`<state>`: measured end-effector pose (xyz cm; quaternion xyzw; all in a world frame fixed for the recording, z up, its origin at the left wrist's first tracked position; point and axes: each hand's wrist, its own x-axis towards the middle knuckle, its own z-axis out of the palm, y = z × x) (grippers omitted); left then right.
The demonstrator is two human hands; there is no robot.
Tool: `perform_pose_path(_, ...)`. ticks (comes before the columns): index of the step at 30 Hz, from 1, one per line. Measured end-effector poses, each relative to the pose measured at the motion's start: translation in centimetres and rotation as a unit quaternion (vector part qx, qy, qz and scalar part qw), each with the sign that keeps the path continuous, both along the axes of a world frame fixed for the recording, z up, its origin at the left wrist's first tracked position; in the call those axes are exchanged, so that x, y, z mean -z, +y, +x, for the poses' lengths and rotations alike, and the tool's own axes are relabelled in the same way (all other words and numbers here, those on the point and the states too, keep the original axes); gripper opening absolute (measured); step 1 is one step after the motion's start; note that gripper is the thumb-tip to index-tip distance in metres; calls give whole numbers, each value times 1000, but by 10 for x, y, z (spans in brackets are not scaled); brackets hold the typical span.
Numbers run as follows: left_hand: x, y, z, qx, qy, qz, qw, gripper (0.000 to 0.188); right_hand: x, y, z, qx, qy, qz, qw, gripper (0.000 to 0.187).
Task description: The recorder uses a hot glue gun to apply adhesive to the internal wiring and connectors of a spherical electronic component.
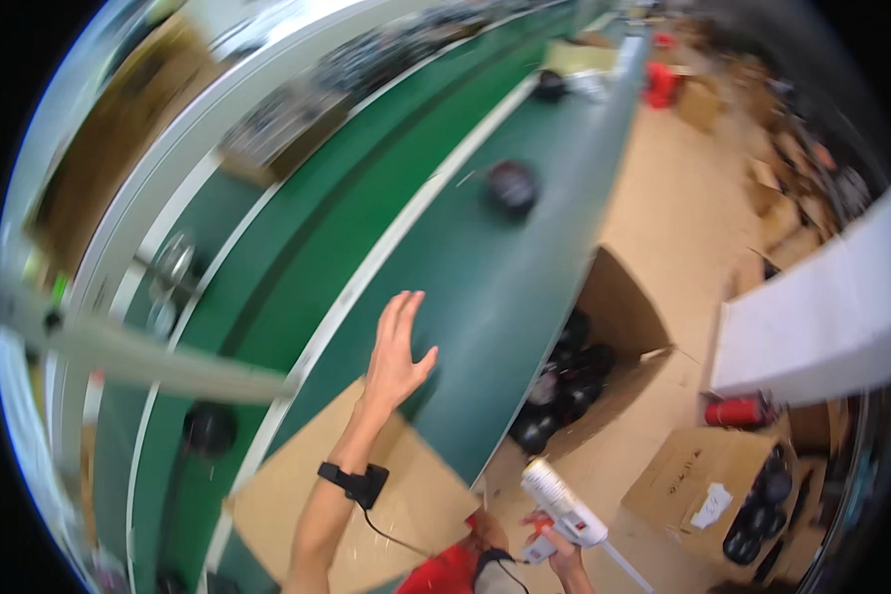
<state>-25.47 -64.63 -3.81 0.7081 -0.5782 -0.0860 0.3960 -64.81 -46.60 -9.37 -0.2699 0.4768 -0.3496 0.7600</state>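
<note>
red cylinder (pixel 737 412) beside white panel (pixel 812 312)

Black round part (pixel 511 188) — blurred; left forearm (pixel 315 540) — cut off below.

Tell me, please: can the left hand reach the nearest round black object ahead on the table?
Probably yes, with a forward stretch: the left hand is open and empty, and nothing blocks its way to the round black object.

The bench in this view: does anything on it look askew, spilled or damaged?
The cardboard sheet, below the left hand in the picture, looks askew: its edges run at an angle to the white strip of the bench, and one corner overlaps that strip. I see no spill; blur may hide small damage.
</note>
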Motion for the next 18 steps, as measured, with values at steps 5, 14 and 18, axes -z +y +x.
perform_pose_path(5,-1,187,103,-255,-22,-99,962,9,-20,5,17,-42,26,-73,996,31)
perform_pose_path(14,32,332,298,-484,38,184,855,132,-43,62,87,-227,22,-54,972,32)
perform_pose_path(18,-6,318,170,-328,-3,191,925,113,-69,58,91,-250,86,-128,956,32)
